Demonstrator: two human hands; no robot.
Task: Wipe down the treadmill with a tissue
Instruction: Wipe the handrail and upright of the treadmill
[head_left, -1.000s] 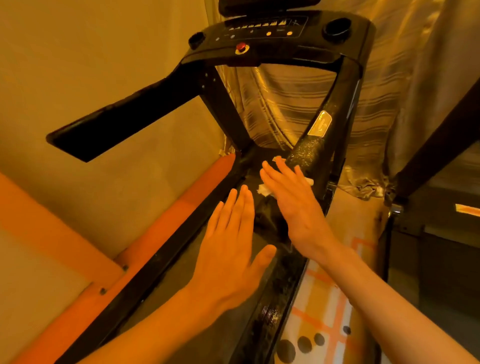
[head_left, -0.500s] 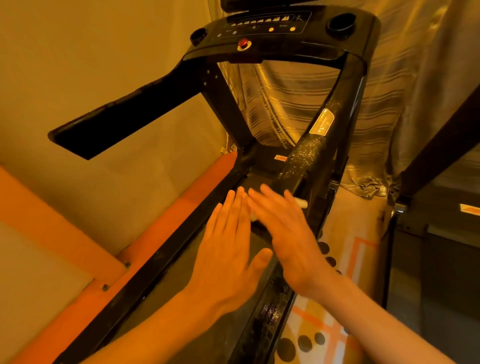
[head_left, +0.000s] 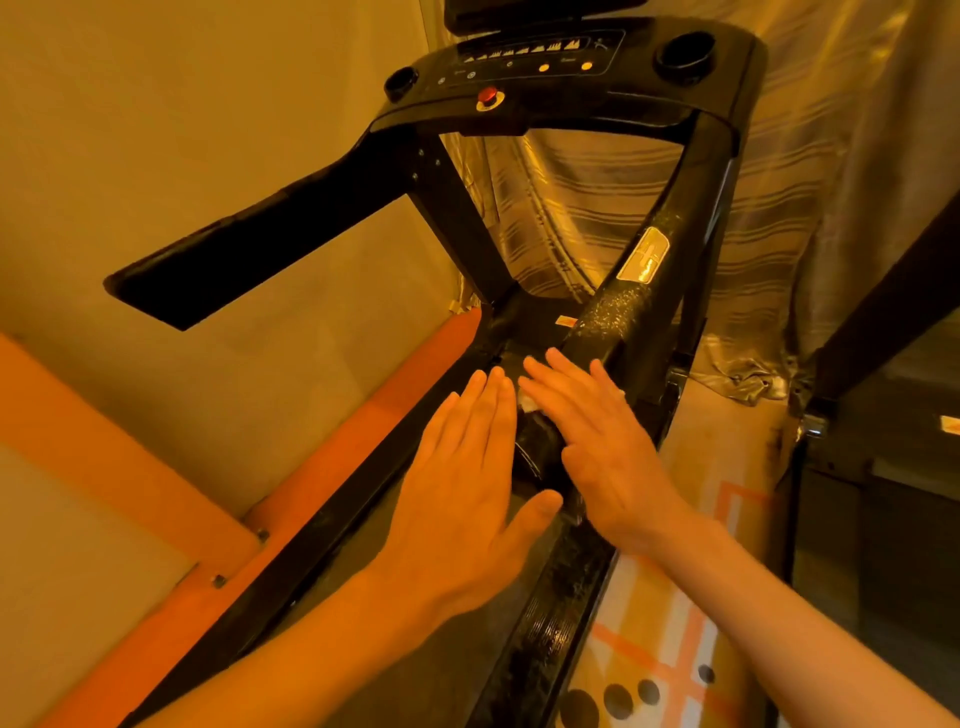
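The treadmill (head_left: 322, 540) filled the middle of the view, black and dusty, its deck running away from the person toward the console. A plain wall (head_left: 156, 130) stood close along its left side, and a striped curtain (head_left: 597, 208) hung behind the uprights and bunched on the floor at the right. An orange-edged board (head_left: 104, 457) lay against the wall just beside the left side rail. A patterned mat (head_left: 691, 649) with orange lines and dark dots lay just beside the right side rail (head_left: 550, 639). A dark beam (head_left: 893, 312) slanted across the far right.

The left handrail (head_left: 249, 260) jutted out toward the wall. The right handrail (head_left: 618, 317), speckled with dust and bearing a pale label (head_left: 644, 257), reached down over the deck and hid part of the deck's front end, ending just above the right hand. The console (head_left: 561, 67) sat on top, with a round cup holder (head_left: 683, 52) at its right.

Both bare forearms came in from the bottom edge. The left hand (head_left: 467, 493) lay flat over the front of the belt, fingers straight and together, thumb spread to the right, holding nothing. The right hand (head_left: 602, 447) lay palm down beside it at the inner edge of the right side rail, its fingers straight and slightly spread, pressing on the tissue (head_left: 527, 402). The tissue was almost wholly covered: only a small white scrap showed between the two sets of fingertips, at the front of the deck.

A red button (head_left: 487, 95) sat at the console's lower edge.
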